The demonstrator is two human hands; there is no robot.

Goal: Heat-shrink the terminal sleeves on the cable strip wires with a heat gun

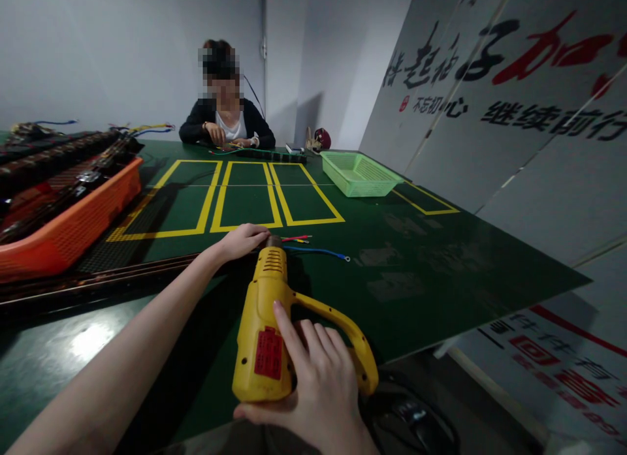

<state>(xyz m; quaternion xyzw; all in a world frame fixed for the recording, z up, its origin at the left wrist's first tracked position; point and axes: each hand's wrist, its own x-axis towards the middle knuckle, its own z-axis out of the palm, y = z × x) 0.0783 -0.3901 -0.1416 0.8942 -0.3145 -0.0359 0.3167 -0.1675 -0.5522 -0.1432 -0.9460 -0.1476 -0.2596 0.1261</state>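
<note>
My right hand (318,370) is wrapped round the body of a yellow heat gun (264,311), its index finger lying along the top. The gun's metal nozzle (274,241) points away from me, close beside my left hand (245,239). That hand rests at the end of a long dark strip (161,264) on the green table, fingers together over the wire ends; what they grip is partly hidden. From there a blue wire (318,251) with a ring terminal and a red wire (296,238) stick out to the right.
An orange basket (98,210) full of dark strips and wires stands at the left. A green basket (362,177) sits at the back right. Across the green table (470,279), marked with yellow tape, a person (225,115) handles wires. Black cables hang at the lower right.
</note>
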